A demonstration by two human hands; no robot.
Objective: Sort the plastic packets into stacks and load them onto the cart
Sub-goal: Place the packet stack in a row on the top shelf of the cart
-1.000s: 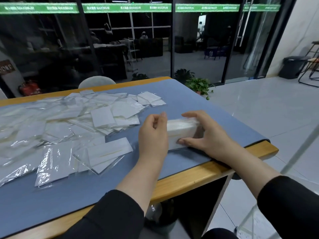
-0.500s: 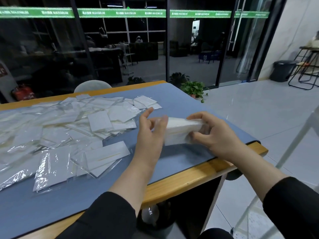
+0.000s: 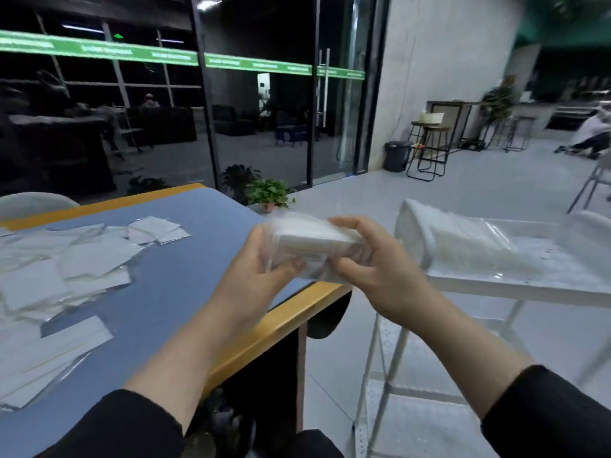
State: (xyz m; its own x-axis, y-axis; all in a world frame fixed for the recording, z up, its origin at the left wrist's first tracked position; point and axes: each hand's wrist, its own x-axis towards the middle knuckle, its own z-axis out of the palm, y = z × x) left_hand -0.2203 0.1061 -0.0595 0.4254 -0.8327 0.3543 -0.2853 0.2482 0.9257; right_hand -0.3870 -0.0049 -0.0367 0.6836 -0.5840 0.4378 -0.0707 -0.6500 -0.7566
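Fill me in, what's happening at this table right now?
A person is sorting plastic packets. Both hands, left hand and right hand, hold a squared-up stack of packets in the air over the table's right edge, turned toward the white cart. The cart's top shelf already holds a row of stacked packets. Many loose packets lie unsorted on the blue mat. The held stack is not yet on the cart.
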